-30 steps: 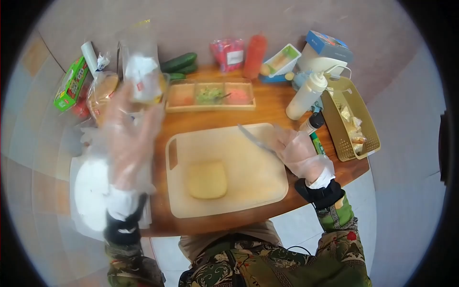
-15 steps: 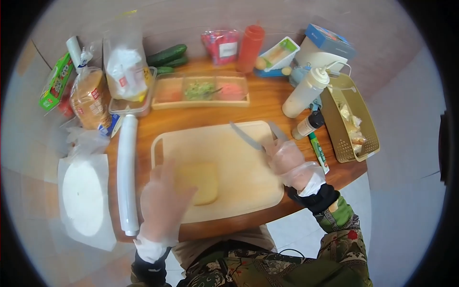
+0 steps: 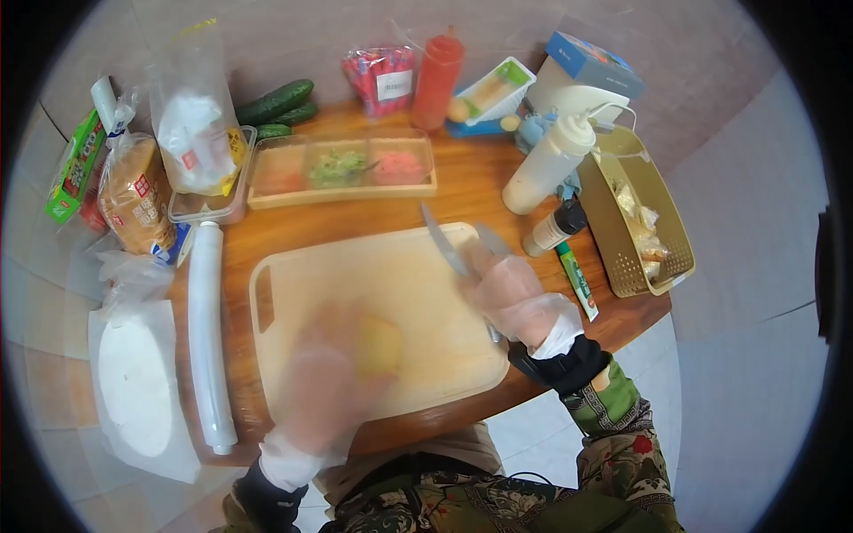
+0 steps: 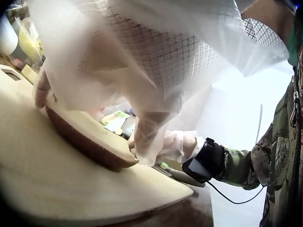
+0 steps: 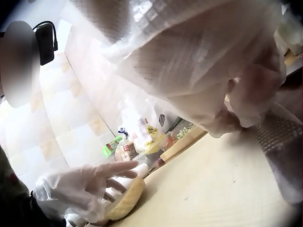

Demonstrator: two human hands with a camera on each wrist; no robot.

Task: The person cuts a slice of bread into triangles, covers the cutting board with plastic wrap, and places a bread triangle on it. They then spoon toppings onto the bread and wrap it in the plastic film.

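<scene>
A pale yellow bread slice [image 3: 380, 345] is on the cream cutting board [image 3: 418, 391], partly hidden by my blurred left hand [image 3: 324, 369]. In the left wrist view, the thumb and fingertips of this gloved hand meet opposite edges of the slice [image 4: 90, 135], its brown crust facing the camera. From the right wrist, the slice [image 5: 127, 201] looks tilted beneath the hand. At the board's right side, my gloved right hand [image 3: 511, 289] grips a silver metal utensil [image 3: 442, 238] with two blade-like parts showing; I cannot tell its exact kind.
A roll of plastic wrap [image 3: 210, 338] lies left of the board, near white paper [image 3: 133, 391]. Behind are bagged bread [image 3: 138, 195], a divided tray [image 3: 342, 197] and a red bottle [image 3: 438, 84]. A white squeeze bottle [image 3: 546, 164], pepper bottle [image 3: 555, 226] and basket [image 3: 680, 249] stand right.
My left hand has come from the bags at the far left down onto the bread slice. The right hand stays at the board's right side with the utensil. The head view has shifted slightly.
</scene>
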